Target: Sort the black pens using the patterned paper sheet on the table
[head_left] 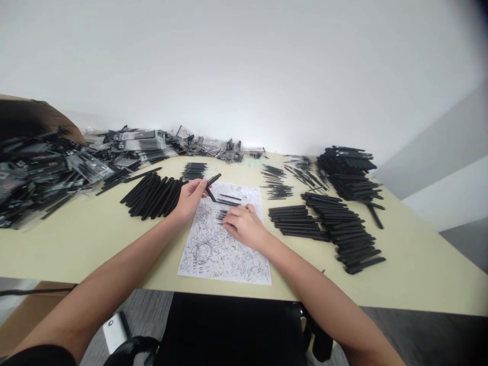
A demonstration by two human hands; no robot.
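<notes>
Between thumb and fingers, my left hand [191,197] is closed on a black pen [214,179], tilted up to the right. A second short dark piece [210,194] slants down from the same fingers; whether it belongs to the pen I cannot tell. My right hand [244,223] lies low over the scribbled paper [224,254], its fingers curled in at a small row of thin black refills [221,215]. What its fingertips grip is hidden. A few more thin refills [230,197] lie on the sheet between the hands.
Black pen bodies form a row [152,195] at left and larger stacks [346,229] at right. Thin refills [274,178] lie behind the paper. Plastic-packed pens [49,168] heap up at left by a cardboard box [57,119]. A white wall [244,66] stands behind.
</notes>
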